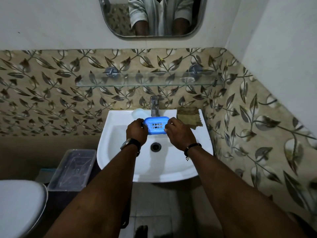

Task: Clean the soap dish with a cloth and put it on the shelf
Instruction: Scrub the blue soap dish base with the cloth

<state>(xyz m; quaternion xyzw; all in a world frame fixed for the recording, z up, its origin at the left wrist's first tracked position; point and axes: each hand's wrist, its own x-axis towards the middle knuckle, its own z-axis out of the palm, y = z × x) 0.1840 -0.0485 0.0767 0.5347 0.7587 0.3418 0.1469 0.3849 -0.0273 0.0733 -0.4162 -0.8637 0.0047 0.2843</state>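
Leaf-patterned tiles back a white sink (120,169) in the head view, with a glass shelf (145,81) on the wall at 12 o'clock above the tap (154,105). Both hands hold the blue dish (155,125) over the basin, just in front of the tap. The left hand (136,130) grips its 9 o'clock end and the right hand (178,134) pinches its 3 o'clock end, fingers curled over the rim. The cloth (188,115) lies on the sink's corner at 1 o'clock from the dish, untouched. A pale soap (139,112) sits at 11 o'clock.

By the look of it, wiping has not begun. Freeing the right hand for the cloth would leave the dish gripped at one end only, and if wet it could slip into the basin. The dish is slotted, so water may drip onto the shelf. That shelf is clear glass, hard to read against the tiles, so a misjudged edge could tip the dish off.
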